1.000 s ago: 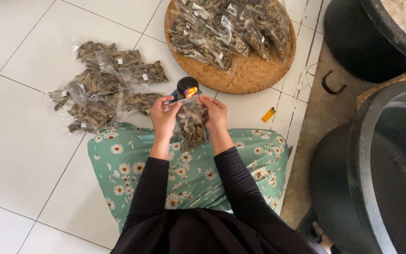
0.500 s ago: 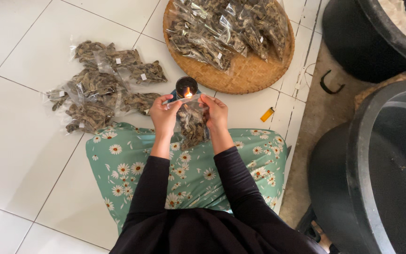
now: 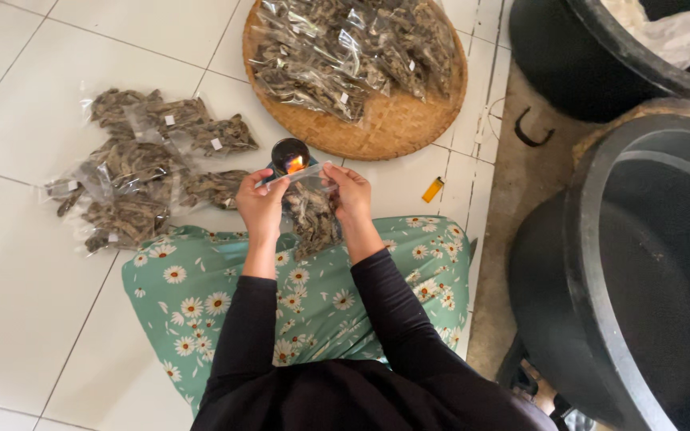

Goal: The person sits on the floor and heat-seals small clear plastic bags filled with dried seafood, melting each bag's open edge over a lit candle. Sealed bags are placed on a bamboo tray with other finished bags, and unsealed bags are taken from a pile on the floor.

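A home packing spot on a white tiled floor (image 3: 25, 319): a woven bamboo tray (image 3: 393, 128), sealed bags of dried goods (image 3: 137, 172), and big black tubs (image 3: 640, 271).

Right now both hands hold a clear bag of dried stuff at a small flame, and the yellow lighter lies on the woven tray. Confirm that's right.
Not quite. The lighter lies on the white floor tile, right of the hands and off the tray. The rest stands: in the head view the left hand and right hand hold the bag with its top edge at the flame.
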